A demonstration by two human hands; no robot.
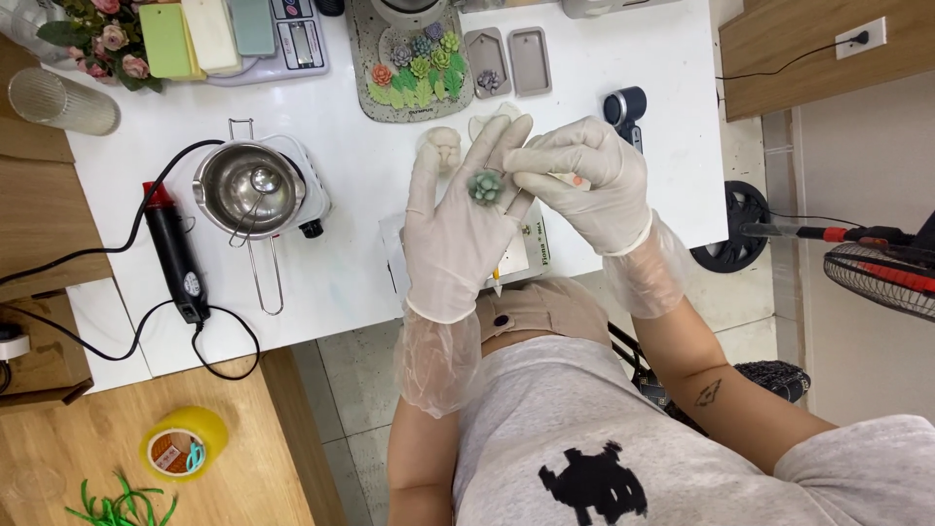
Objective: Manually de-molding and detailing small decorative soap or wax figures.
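Latex-gloved left hand (458,229) lies flat, cradling a petalled grey-green succulent (485,187); right hand (584,180) pinches a slim tool (568,180)

It was a home craft workshop; a white worktable (390,253) held a steel melting pot (245,187), grey silicone moulds (510,60), pastel wax blocks (209,34) and a black heat gun (175,255).

Bare white table (370,263) between metal pot (248,190) and gloved hands, decorated slab (414,68) crowding beyond.

Green-grey rosette (485,187); white gloves; yellow tape roll (182,443); black heat gun (176,255).
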